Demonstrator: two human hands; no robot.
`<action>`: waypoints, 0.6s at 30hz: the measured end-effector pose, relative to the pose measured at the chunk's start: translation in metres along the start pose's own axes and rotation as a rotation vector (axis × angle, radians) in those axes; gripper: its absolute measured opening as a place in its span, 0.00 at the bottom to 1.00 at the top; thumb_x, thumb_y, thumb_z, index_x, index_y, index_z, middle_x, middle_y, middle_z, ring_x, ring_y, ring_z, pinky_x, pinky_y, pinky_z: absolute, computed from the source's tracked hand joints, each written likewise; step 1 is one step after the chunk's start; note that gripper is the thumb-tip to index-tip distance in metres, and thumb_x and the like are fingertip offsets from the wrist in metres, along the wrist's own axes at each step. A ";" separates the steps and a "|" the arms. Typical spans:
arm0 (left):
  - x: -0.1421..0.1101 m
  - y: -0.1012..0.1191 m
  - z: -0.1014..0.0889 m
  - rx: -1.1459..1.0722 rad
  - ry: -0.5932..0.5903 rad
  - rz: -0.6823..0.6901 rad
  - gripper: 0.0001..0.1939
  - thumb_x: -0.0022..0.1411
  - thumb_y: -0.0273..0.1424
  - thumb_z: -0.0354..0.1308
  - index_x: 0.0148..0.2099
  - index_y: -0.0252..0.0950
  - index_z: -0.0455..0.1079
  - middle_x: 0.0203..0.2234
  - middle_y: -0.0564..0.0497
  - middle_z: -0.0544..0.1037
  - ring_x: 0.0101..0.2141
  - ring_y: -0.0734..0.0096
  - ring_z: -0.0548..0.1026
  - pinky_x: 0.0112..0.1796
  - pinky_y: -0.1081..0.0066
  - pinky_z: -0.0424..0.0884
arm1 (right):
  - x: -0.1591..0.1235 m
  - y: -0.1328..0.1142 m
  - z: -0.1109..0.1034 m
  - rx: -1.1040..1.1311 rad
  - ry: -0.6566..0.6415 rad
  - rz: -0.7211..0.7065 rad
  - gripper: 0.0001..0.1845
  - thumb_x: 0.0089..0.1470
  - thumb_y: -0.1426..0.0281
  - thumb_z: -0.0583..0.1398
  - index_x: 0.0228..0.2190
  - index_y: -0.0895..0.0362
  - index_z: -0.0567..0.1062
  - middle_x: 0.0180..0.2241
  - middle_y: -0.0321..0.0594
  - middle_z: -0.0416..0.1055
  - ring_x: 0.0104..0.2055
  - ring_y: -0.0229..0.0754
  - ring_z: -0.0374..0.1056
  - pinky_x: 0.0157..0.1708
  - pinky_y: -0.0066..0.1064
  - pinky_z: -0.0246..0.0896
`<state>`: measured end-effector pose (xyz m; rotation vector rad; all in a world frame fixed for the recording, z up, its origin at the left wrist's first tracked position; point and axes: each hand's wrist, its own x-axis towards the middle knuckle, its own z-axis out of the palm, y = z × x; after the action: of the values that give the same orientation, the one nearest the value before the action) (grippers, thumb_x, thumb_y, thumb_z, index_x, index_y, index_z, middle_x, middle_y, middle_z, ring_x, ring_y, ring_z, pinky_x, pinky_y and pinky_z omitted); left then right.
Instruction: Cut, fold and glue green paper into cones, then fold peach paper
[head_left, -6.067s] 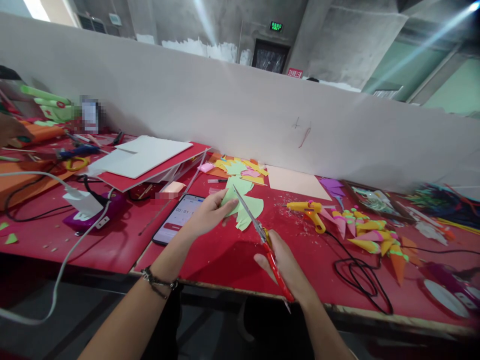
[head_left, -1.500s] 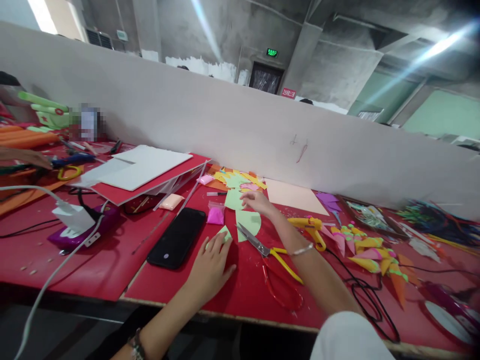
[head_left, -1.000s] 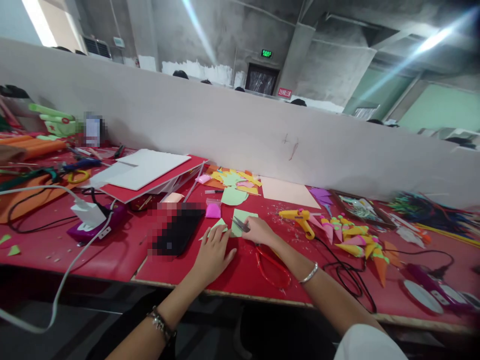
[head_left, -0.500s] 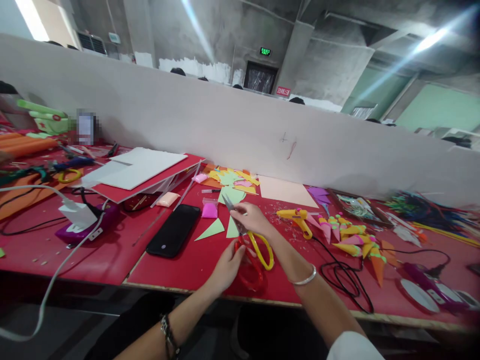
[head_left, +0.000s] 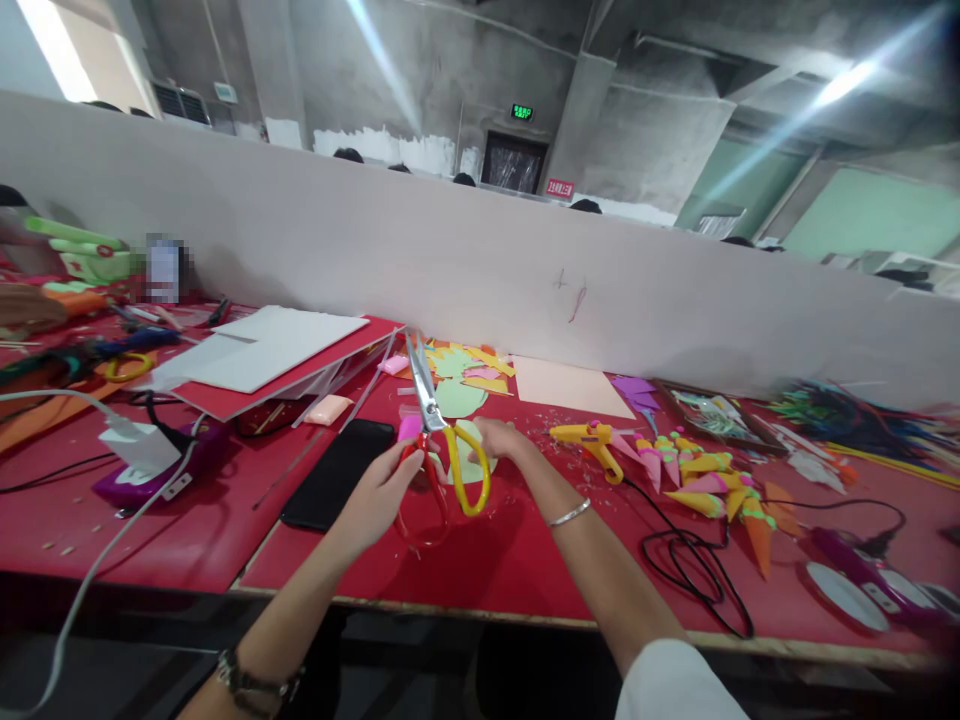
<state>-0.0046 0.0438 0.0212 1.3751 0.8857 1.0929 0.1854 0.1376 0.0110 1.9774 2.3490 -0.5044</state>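
Observation:
My left hand [head_left: 386, 490] is closed round the red handle of a large pair of scissors [head_left: 425, 385]. They are raised over the table, blades together and pointing away from me, and the yellow handle loop hangs to the right. Behind that loop, my right hand [head_left: 504, 440] is at a pale green paper piece [head_left: 471, 462], its fingers bent at the paper's edge and partly hidden. A pink packet [head_left: 409, 428] shows just left of the scissors. Beyond the blades lies a rounded green paper [head_left: 461, 398] among yellow and green scraps [head_left: 484, 365].
A black phone [head_left: 334, 475] lies left of my left hand. To the right are a yellow glue gun [head_left: 589, 440] with a looped black cord [head_left: 694, 560] and several paper cones [head_left: 705, 480]. White boards [head_left: 274, 345] and a purple power strip [head_left: 157, 470] are at left, a white partition [head_left: 450, 260] behind.
The scissors have risen and moved left with my left hand on the red handle. My right hand has come off the scissors to the green paper. The camera view has shifted slightly.

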 end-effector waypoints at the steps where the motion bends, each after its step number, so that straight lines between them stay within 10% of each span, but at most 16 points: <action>1: 0.001 0.004 -0.003 -0.002 0.022 -0.012 0.15 0.56 0.39 0.50 0.38 0.32 0.66 0.26 0.50 0.75 0.28 0.70 0.73 0.33 0.71 0.68 | -0.003 -0.001 -0.002 0.013 0.016 -0.017 0.19 0.36 0.65 0.64 0.34 0.55 0.71 0.36 0.40 0.72 0.39 0.46 0.65 0.40 0.36 0.53; 12: 0.088 -0.014 0.027 -0.161 0.230 -0.237 0.14 0.62 0.33 0.42 0.39 0.30 0.65 0.29 0.47 0.75 0.26 0.74 0.73 0.30 0.74 0.68 | -0.096 0.034 -0.016 0.374 0.421 0.008 0.20 0.47 0.57 0.53 0.38 0.57 0.65 0.34 0.39 0.68 0.33 0.40 0.64 0.30 0.27 0.55; 18: 0.129 -0.036 0.046 -0.131 0.264 -0.349 0.16 0.60 0.34 0.50 0.49 0.32 0.61 0.43 0.46 0.67 0.40 0.67 0.69 0.39 0.61 0.68 | -0.134 0.038 -0.013 0.832 0.363 -0.120 0.09 0.47 0.70 0.50 0.33 0.55 0.66 0.28 0.33 0.66 0.28 0.35 0.63 0.27 0.25 0.58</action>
<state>0.0796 0.1561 0.0029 0.9371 1.1743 1.0513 0.2504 0.0181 0.0449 2.3857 2.7707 -1.4370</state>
